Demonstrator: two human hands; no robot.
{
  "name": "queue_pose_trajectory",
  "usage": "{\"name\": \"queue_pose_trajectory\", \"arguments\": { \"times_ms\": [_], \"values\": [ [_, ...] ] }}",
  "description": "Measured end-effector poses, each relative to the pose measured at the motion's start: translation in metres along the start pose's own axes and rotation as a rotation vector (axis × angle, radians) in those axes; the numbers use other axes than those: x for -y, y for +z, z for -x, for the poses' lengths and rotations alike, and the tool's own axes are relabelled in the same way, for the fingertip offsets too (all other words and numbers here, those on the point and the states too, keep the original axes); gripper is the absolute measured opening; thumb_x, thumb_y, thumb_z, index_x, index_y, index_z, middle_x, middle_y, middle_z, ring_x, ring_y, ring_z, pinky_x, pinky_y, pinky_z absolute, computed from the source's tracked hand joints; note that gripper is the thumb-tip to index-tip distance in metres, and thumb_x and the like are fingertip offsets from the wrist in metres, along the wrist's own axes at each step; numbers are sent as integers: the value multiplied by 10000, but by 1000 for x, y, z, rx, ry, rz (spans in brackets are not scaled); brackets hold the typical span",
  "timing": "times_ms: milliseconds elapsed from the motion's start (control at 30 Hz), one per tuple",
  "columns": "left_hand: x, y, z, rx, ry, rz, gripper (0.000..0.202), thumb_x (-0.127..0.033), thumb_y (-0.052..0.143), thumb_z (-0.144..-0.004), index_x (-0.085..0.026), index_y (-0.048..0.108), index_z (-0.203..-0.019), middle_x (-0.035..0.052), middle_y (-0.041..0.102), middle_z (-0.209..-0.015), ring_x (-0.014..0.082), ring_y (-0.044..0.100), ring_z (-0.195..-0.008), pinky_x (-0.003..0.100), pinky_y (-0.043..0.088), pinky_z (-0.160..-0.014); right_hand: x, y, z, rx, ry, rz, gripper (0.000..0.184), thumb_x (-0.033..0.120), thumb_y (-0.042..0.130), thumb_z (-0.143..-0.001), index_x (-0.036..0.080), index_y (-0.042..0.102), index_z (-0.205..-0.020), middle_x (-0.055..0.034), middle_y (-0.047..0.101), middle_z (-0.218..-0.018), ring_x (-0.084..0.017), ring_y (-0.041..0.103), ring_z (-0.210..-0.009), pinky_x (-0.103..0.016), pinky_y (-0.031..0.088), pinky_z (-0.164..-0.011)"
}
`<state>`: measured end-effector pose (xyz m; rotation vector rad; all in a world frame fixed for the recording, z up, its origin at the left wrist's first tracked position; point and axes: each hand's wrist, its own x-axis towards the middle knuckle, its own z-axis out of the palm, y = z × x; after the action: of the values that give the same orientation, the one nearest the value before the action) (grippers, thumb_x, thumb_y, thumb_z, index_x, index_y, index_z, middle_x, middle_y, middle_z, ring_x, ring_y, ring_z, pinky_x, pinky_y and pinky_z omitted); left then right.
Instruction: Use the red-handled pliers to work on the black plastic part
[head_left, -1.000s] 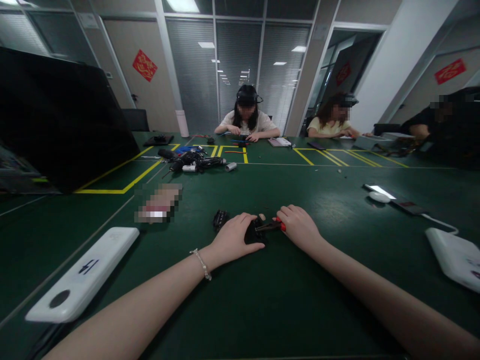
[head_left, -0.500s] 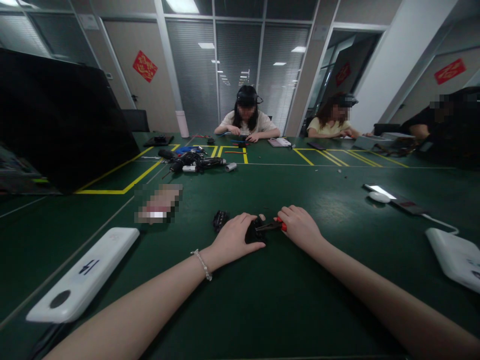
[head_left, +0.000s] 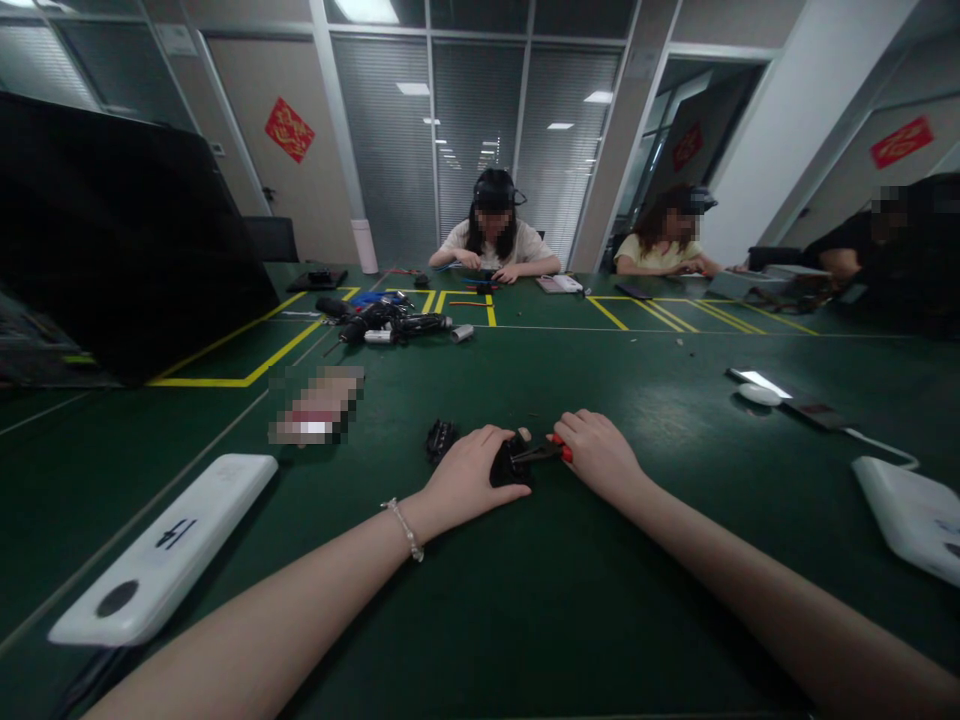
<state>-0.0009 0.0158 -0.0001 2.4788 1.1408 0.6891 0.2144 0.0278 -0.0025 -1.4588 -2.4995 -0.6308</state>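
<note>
My left hand [head_left: 471, 470] is wrapped over a small black part [head_left: 508, 468] on the green table [head_left: 600, 610], thumb on the near side. Much of that part is hidden under the palm. On the right, my right hand [head_left: 600, 450] is closed around the red handles of pliers [head_left: 541, 452]. Their dark jaws point left and reach the black part; exactly what they pinch is too small to tell. Just left of my left hand lies another black piece [head_left: 441, 440], ridged in shape. A small pale bit [head_left: 524, 434] shows beyond the jaws.
At left lie a white power bank [head_left: 169, 550] and a blurred-out phone [head_left: 319, 405]. Farther back is a pile of black tools [head_left: 382, 322]. A large dark screen [head_left: 127, 250] stands at left. At right are a phone [head_left: 810, 405] and white device [head_left: 907, 515]. People sit across the table.
Both hands, the pliers and the black part hold almost the same place. Only a very slight shift of the view shows.
</note>
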Motion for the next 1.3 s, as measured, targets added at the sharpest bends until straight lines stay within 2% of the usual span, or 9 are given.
{"name": "queue_pose_trajectory", "arguments": {
  "times_ms": [767, 1300],
  "values": [
    [3, 1, 0, -2, 13, -11, 572, -520, 594, -654, -207, 430, -1104, 63, 511, -1061, 241, 505, -956, 383, 405, -813, -2, -1, 1, -31, -17, -20, 113, 150, 516, -694, 154, 557, -800, -69, 551, -853, -188, 474, -791, -316, 377, -732],
    [-1, -3, 1, 28, -11, 4, 571, -517, 582, -665, -215, 426, -1124, 66, 502, -1087, 248, 497, -978, 385, 406, -812, -2, 0, 2, -18, 20, -41, 81, 157, 499, -727, 156, 562, -778, -66, 561, -839, -171, 484, -747, -298, 389, -678]
  ]
}}
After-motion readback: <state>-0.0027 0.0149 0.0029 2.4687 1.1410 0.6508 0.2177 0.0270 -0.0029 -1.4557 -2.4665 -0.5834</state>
